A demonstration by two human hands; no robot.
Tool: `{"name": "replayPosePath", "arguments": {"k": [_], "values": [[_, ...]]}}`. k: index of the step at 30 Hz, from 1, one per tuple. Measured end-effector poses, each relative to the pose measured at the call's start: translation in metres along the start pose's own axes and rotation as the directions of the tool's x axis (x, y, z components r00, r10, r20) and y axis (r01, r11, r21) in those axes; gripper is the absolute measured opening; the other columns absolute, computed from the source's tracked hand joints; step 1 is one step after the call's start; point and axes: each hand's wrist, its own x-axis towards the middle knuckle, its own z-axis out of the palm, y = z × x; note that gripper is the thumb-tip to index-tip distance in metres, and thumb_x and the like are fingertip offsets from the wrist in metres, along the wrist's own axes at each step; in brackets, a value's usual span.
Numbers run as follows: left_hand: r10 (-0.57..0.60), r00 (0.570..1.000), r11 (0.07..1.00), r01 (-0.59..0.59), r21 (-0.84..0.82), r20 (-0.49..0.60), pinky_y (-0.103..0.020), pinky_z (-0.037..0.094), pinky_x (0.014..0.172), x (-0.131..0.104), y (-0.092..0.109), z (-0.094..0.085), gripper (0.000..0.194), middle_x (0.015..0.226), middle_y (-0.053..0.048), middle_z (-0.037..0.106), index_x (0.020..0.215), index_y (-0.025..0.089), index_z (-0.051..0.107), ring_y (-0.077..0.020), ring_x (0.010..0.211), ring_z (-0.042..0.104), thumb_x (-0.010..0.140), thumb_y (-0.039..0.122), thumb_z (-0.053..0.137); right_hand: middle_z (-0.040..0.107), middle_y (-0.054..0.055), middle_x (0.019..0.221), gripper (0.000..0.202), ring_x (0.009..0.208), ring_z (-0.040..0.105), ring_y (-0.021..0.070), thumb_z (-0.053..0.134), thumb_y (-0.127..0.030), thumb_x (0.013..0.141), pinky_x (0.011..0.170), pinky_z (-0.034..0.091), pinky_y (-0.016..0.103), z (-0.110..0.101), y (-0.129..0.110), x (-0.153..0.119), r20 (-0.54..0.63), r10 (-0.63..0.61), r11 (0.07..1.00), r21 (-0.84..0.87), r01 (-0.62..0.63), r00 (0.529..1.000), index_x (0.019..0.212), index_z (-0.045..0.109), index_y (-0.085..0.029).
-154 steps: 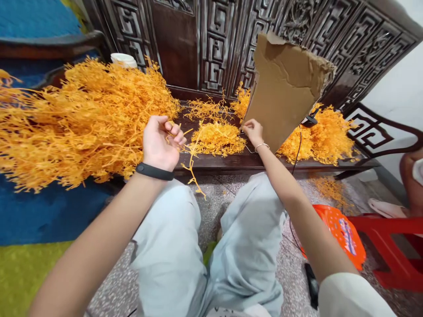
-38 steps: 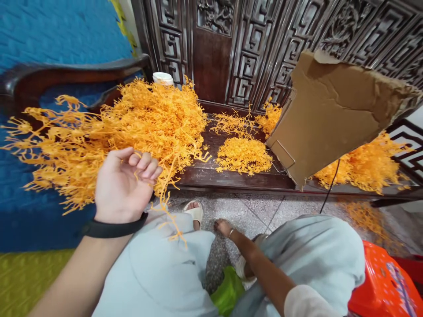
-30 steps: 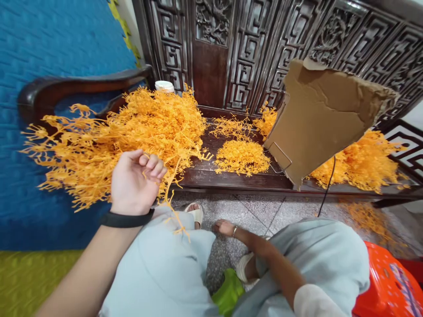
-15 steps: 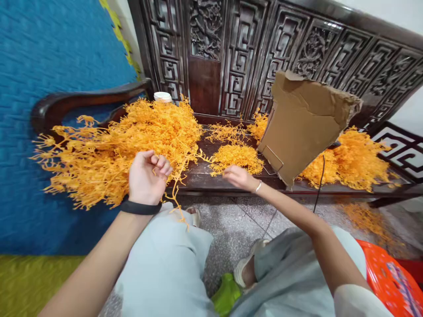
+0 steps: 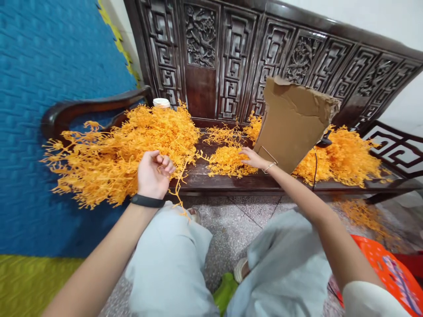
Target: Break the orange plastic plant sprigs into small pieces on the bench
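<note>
My left hand is curled, palm up, in front of the large heap of orange branching strands, with a bit of orange strand between its fingers. A loose orange strand hangs from beside that hand over my knee. My right hand has its fingers apart at the right side of a smaller orange pile; its fingertips are over the pile's edge. Both piles lie on a dark wooden bench.
A brown cardboard piece leans upright on the bench, more orange strands right of it. A white round container stands behind the large heap. A red stool is at the lower right, a green object on the floor.
My right hand has moved up and to the right, and its fingers have spread. My left hand stays curled near the heap. The view has shifted slightly.
</note>
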Motion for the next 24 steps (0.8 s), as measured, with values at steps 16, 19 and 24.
{"name": "replayPosePath", "arguments": {"k": [16, 19, 24], "values": [[-0.143, 0.934, 0.977, 0.080, 0.199, 0.328, -0.035, 0.048, 0.087, -0.004, -0.017, 0.025, 0.030, 0.117, -0.012, 0.061, 0.098, 0.011, 0.061, -0.0222, 0.105, 0.059, 0.085, 0.028, 0.041, 0.066, 0.002, 0.093, 0.021, 0.073, 0.065, 0.0106, 0.053, -0.023, 0.082, 0.072, 0.052, 0.026, -0.036, -0.160, 0.003, 0.023, -0.161, 0.597, 0.799, 0.079, 0.987, 0.102, 0.055, -0.018], [-0.200, 0.925, 0.964, 0.127, 0.233, 0.323, -0.038, 0.047, 0.091, 0.001, -0.016, 0.033, 0.032, 0.123, -0.013, 0.057, 0.101, 0.011, 0.059, -0.0232, 0.113, 0.054, 0.087, 0.031, 0.039, 0.066, 0.001, 0.082, 0.025, 0.064, 0.064, 0.0099, 0.059, -0.027, 0.078, 0.062, 0.051, 0.023, -0.045, -0.180, -0.001, 0.038, 0.008, 0.446, 0.894, -0.037, 0.999, 0.101, 0.054, -0.019], [-0.309, 0.845, 0.935, 0.185, 0.303, 0.437, -0.041, 0.046, 0.093, 0.014, -0.018, 0.066, 0.042, 0.127, -0.015, 0.054, 0.104, 0.011, 0.058, -0.0251, 0.119, 0.050, 0.088, 0.044, 0.036, 0.064, -0.001, 0.075, 0.024, 0.053, 0.057, 0.0065, 0.067, -0.037, 0.069, 0.051, 0.046, 0.020, -0.045, -0.176, -0.008, -0.142, 0.284, 0.360, 0.932, 0.032, 0.948, 0.081, 0.059, -0.017]]}}
